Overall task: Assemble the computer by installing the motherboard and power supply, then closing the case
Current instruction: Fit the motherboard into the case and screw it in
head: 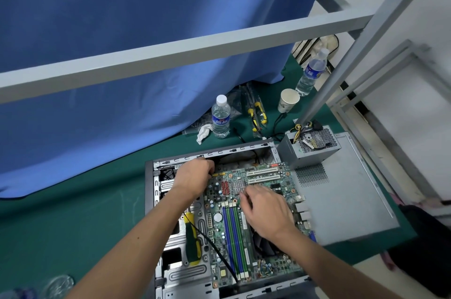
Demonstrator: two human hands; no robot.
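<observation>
blue curtain (127,30) hangs across the back, hem spilling onto the green table mat (73,213). grey metal frame bar (170,54) runs across in front of it and meets a slanted grey upright (366,37) on the right. white wall (419,18) far right, pale floor (366,281) bottom right. light is even and diffuse

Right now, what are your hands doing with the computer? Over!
Both hands, left and right, on the motherboard inside the open case. Power supply outside, on the side panel. Screwdriver loose in the case.
</observation>
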